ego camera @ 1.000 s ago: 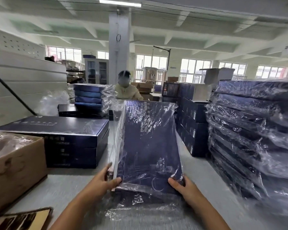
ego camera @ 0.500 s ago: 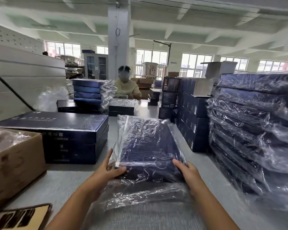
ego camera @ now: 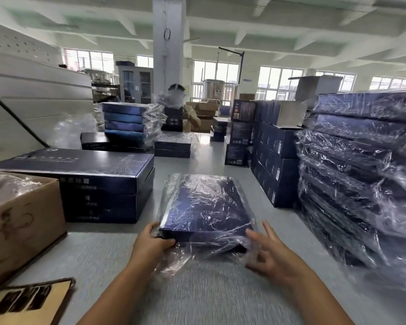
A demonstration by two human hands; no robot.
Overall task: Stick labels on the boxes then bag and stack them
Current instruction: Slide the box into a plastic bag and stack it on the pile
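Item: bagged box (ego camera: 206,205), dark blue, flat on the grey tabletop (ego camera: 220,294), centre, long side running away from the person. Clear plastic bag (ego camera: 181,261) covers it; slack open end trails off the near edge onto the tabletop.

Left grip (ego camera: 154,242): clasped on the box's near left corner, fingers curled round the side, thumb along the near face.

Right grip (ego camera: 270,254): released, fingers spread and loose, touching the slack film at the near right corner. The motion blur hides whether any film is pinched.

Left of item: stack of unbagged boxes (ego camera: 103,184), same blue, three high, near but apart. Cardboard carton (ego camera: 21,219) just beside that stack, clear film inside. Brown printed card (ego camera: 28,301) at the near left edge.

Right of item: tall stack of bagged boxes (ego camera: 361,172), apart from the item. Smaller dark cartons (ego camera: 274,160) piled beyond it.

Far end: second person (ego camera: 185,113) behind further blue boxes, white pillar (ego camera: 168,43) above.
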